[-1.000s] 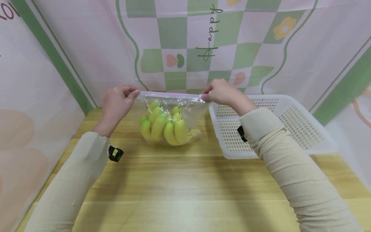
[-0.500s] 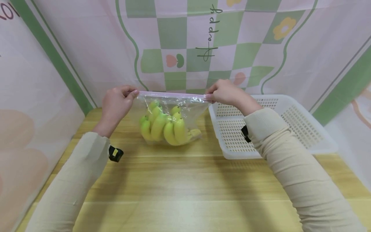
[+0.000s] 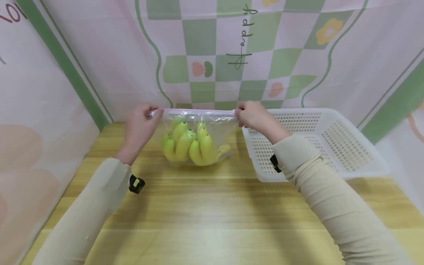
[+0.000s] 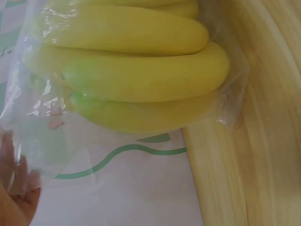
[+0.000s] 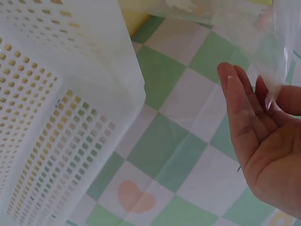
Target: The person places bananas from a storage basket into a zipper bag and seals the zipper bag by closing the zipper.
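A clear zip bag (image 3: pixel 220 127) with a pink zip strip along its top stands upright on the table, holding several yellow-green bananas (image 3: pixel 200 149). At the bag's top left corner my left hand (image 3: pixel 139 129) grips the edge. My right hand (image 3: pixel 256 117) pinches the top right corner, where a small pale slider sits on the strip. In the left wrist view the bananas (image 4: pixel 146 77) show large through the plastic, with fingertips behind the film. From the right wrist, my thumb and index finger pinch the bag corner while the other fingers extend.
A white perforated plastic basket (image 3: pixel 351 147) stands on the right of the wooden table (image 3: pixel 198 221), partly behind my right forearm. A printed checkered cloth (image 3: pixel 198 36) hangs along the back. Cloth walls also border both sides.
My left hand has shifted slightly right and lower, its fingers curling further over the bag's corner. The right hand has dropped a little. The head view has turned slightly.
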A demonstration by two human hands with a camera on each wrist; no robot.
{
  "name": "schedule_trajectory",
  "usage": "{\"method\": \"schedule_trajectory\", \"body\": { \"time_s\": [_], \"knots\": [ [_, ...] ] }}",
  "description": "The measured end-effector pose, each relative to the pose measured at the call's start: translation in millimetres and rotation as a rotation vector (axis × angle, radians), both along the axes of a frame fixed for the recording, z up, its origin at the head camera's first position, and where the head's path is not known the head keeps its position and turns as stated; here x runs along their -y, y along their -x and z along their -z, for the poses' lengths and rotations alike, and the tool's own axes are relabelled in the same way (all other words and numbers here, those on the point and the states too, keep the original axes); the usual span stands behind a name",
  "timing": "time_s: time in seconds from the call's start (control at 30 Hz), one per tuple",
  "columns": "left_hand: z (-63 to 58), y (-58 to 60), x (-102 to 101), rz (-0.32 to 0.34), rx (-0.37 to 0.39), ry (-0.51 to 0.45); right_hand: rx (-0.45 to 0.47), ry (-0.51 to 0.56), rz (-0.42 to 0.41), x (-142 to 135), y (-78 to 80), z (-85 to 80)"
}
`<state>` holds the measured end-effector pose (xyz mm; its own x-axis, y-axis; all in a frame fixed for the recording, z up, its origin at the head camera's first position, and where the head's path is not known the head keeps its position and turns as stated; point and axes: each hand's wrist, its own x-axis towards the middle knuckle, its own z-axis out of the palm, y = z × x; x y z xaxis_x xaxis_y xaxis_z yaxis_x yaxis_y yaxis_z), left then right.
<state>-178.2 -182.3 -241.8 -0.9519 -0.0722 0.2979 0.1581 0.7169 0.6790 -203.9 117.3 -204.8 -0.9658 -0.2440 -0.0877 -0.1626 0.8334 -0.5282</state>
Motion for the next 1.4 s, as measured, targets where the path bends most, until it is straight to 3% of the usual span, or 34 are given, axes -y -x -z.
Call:
{"method": "schedule_trajectory", "body": {
  "time_s": [0.13, 0.27, 0.37, 0.5, 0.7, 0.83, 1.03, 1.23, 1.4],
  "knots": [
    [4.6, 1.5, -2.9, 0.082, 0.101, 0.056, -0.002, 0.02, 0.022, 2.1, -1.1, 9.0],
    [8.1, 5.1, -5.2, 0.151, 0.124, 0.141, 0.02, 0.016, 0.06, 4.9, -3.4, 14.8],
    [10.2, 7.5, -6.4, 0.157, 0.099, 0.188, 0.036, 0.057, 0.087, 8.7, -5.2, 19.2],
    [12.9, 6.5, -8.5, 0.119, 0.04, 0.264, 0.019, 0.046, 0.073, 13.8, -5.3, 23.1],
    [14.9, 2.6, -12.0, 0.113, -0.043, 0.356, -0.121, -0.161, 0.001, 24.2, -4.4, 26.3],
    [14.0, 2.9, -15.2, 0.166, 0.002, 0.319, -0.116, -0.187, -0.082, 33.0, -6.1, 28.9],
    [16.1, 4.4, -17.3, 0.209, 0.129, 0.173, 0.069, -0.078, -0.143, 41.3, -11.0, 38.2],
    [21.8, 4.1, -17.6, 0.257, 0.123, 0.13, 0.078, -0.014, -0.174, 46.3, -13.3, 42.4],
    [25.7, -0.2, -18.0, 0.233, 0.136, 0.115, 0.066, 0.005, -0.187, 48.5, -13.0, 44.2]
  ]
}}
